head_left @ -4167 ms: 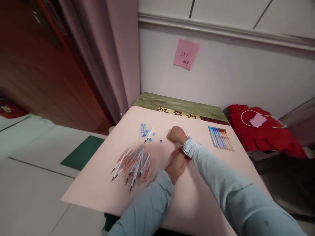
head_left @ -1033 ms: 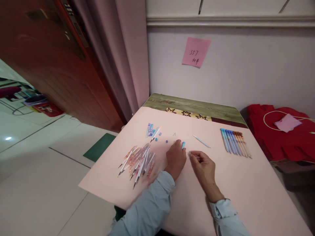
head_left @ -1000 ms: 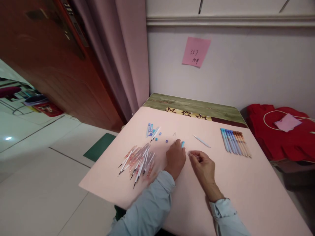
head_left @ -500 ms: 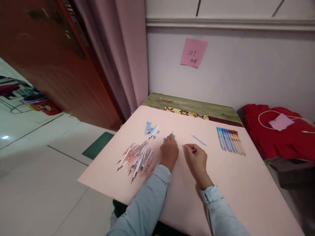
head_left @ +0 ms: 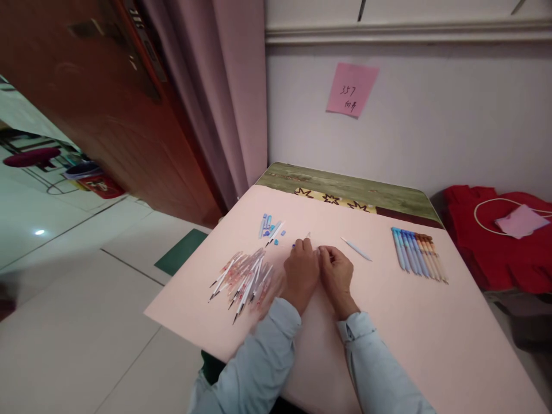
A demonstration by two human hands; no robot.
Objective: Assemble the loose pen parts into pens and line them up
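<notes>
My left hand and my right hand rest close together on the pink table sheet, fingertips pinched and nearly touching. What they pinch is too small to make out. A small clear tip lies just beyond my left fingers. A heap of pen refills lies to the left of my left hand. Small blue pen parts sit beyond the heap. A white pen piece lies to the right of my right hand.
A row of assembled blue and orange pens lies at the right of the sheet. A pink note is stuck on the wall. Red cloth with a cord lies to the right. A curtain and a wooden door stand at the left.
My right hand has moved left until it meets my left hand. The blue piece seen by my left fingers a second ago is out of sight. The camera has shifted a little.
</notes>
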